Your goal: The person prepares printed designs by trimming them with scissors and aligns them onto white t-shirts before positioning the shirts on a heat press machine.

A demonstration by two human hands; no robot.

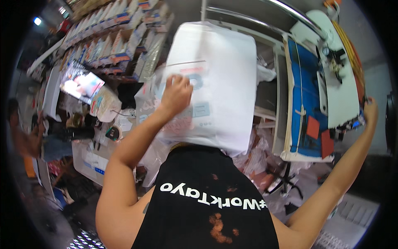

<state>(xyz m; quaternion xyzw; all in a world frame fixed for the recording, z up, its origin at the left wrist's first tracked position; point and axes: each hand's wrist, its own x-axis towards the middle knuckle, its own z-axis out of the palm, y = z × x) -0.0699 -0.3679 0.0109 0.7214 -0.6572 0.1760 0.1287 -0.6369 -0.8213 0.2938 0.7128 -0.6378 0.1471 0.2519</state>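
Note:
In front of me a white cloth (232, 83) is spread over a rounded board, its lower edge hanging loose. A clear plastic sheet with faint coloured print (156, 97) lies across its left part and reaches past the board's side. My left hand (178, 94) is closed over this sheet, fingers curled and slightly blurred, seemingly pinching it. My right hand (370, 111) is stretched far right, beside the end of a white machine arm (342, 95). Its fingers are curled around a small dark part that I cannot make out.
Stacked cardboard boxes (120, 52) stand at the far left, near a lit screen (81, 83) and a tape measure (112, 133). Right of the board lies a blue padded bed (304, 91) with a pressure gauge (326, 51) above. Crumpled plastic (259, 159) sits below. Another person's arm (27, 139) shows at left.

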